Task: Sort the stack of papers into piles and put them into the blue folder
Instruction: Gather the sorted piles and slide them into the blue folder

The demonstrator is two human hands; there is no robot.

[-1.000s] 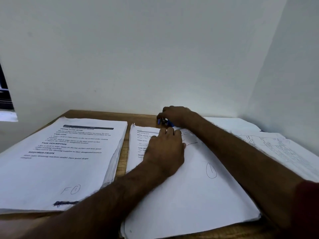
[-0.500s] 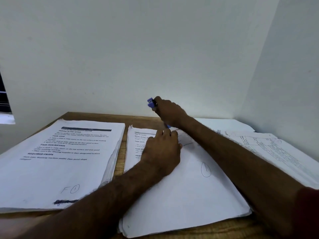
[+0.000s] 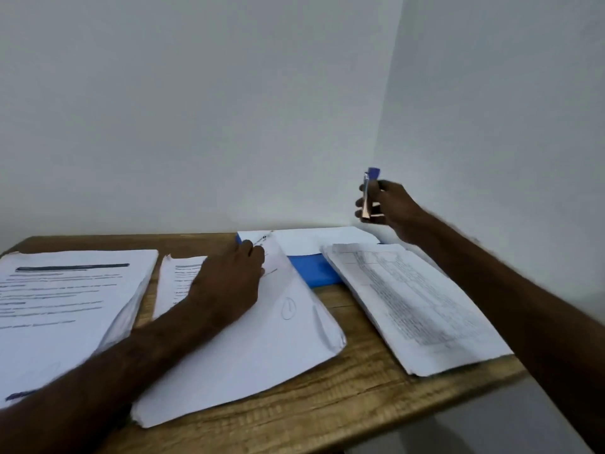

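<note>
Up and rightward went my right hand, fingers gripping a small blue tool. My left hand lies flat on the middle pile to hold it still; the blue folder sits just behind it.

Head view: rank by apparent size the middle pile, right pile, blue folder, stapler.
1. middle pile
2. right pile, close; the first lies nearer, so unsure
3. folder, mostly covered
4. stapler
</note>
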